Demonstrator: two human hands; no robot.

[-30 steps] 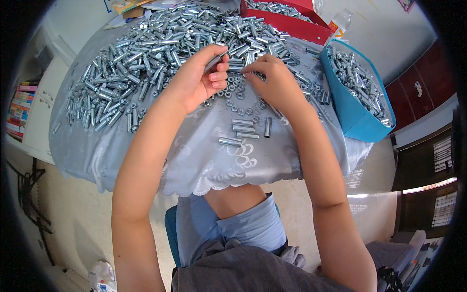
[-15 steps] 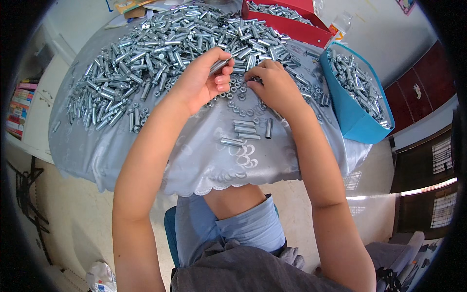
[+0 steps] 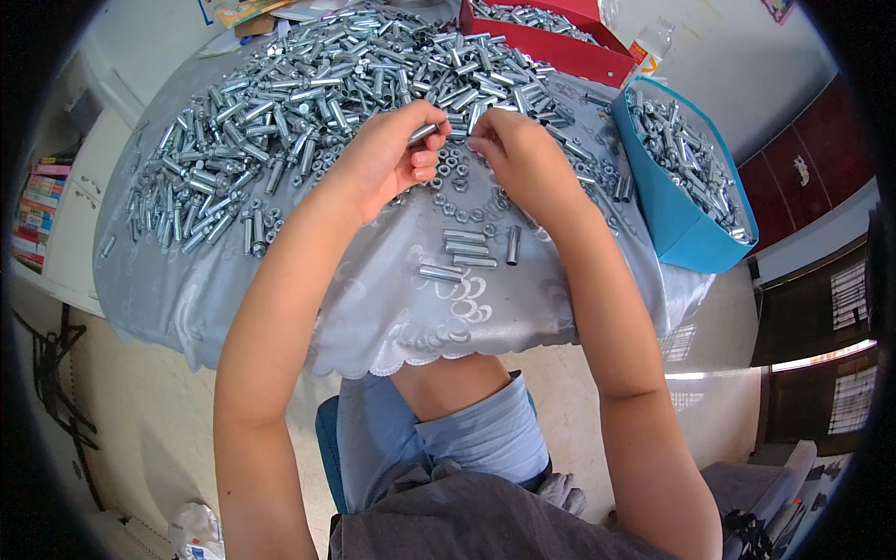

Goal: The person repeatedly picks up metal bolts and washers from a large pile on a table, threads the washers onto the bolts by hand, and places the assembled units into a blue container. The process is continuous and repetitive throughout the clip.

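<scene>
Over the near edge of a large heap of silvery metal expansion bolts (image 3: 299,93), my left hand (image 3: 387,154) is closed on one expansion bolt (image 3: 425,133), which points up and to the right. My right hand (image 3: 523,154) faces it, thumb and fingers pinched together just right of the bolt's tip. Whatever sits in that pinch is hidden by the fingers. Below and between the hands lie several small hex nuts (image 3: 442,184). Closer to me, several smooth metal sleeves (image 3: 467,249) lie side by side, with another sleeve (image 3: 513,245) set crosswise to their right.
A silvery patterned cloth (image 3: 373,317) covers the round table. At the right stands a blue bin (image 3: 686,229) full of bolts. Behind it are a red box (image 3: 560,51) holding more bolts and a clear plastic bottle (image 3: 651,47). Papers lie at the far left.
My right hand has risen slightly from the nuts and shifted left toward the bolt's tip, its fingers drawn together. The left hand still grips the bolt, almost unmoved.
</scene>
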